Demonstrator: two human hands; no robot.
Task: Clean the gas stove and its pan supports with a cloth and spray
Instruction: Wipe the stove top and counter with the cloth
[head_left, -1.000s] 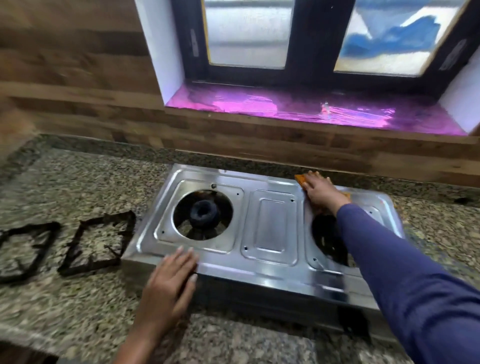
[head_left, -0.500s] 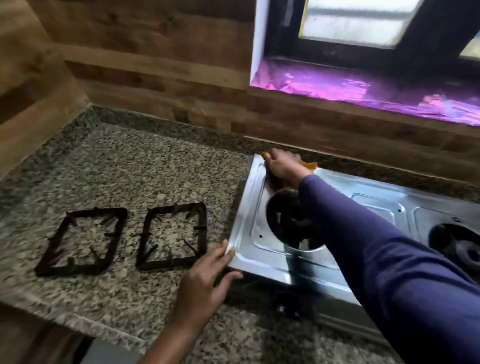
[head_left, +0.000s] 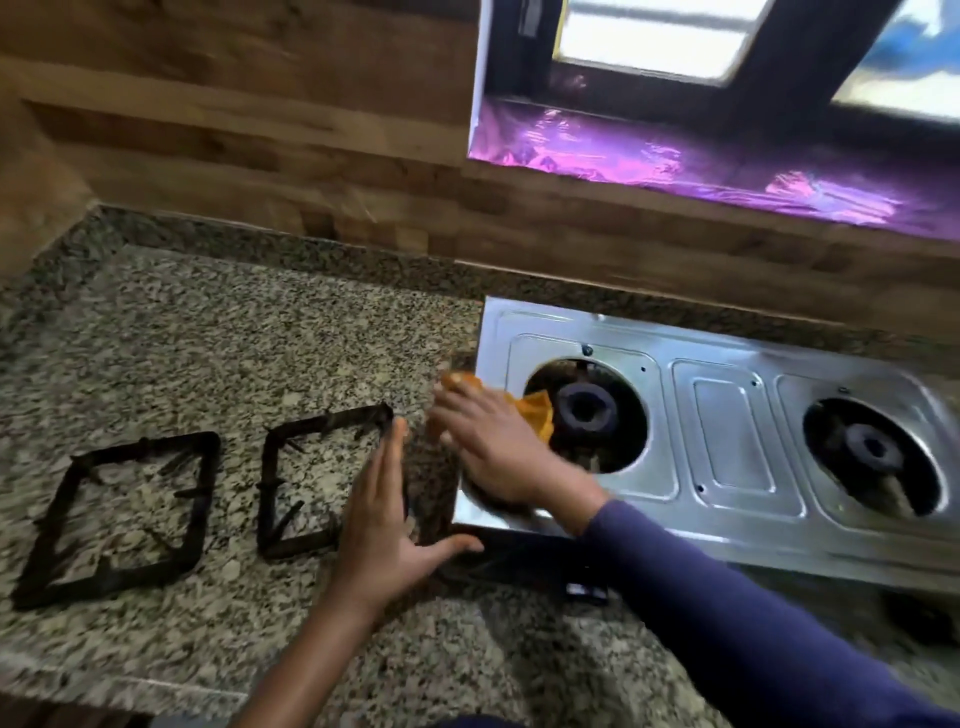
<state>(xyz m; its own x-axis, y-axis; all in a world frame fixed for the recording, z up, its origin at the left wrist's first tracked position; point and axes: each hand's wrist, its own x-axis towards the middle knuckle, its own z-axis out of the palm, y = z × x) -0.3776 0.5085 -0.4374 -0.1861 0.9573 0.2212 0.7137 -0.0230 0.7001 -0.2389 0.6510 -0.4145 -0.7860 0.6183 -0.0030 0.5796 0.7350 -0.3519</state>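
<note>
Two black pan supports are lying flat on the speckled granite counter (head_left: 218, 338), well left of the stove: the far-left pan support (head_left: 122, 517) and, just beside it, the nearer pan support (head_left: 324, 480). Partly overlapping that nearer one, the left hand (head_left: 387, 530) is spreading open with fingers straight and thumb reaching out toward the stove's front left corner, gripping nothing. Next to it, the right hand (head_left: 493, 449), coming out of a blue sleeve (head_left: 727, 613), is pressing an orange cloth (head_left: 530, 408) onto the left edge of the steel gas stove (head_left: 727, 431); the cloth is bunching out beyond the fingers toward the left burner (head_left: 584, 408). Further right, the right burner (head_left: 872, 449) is sitting uncovered in its round opening. Behind, a purple-lit windowsill (head_left: 701, 161) is glowing above the wooden wall.
</note>
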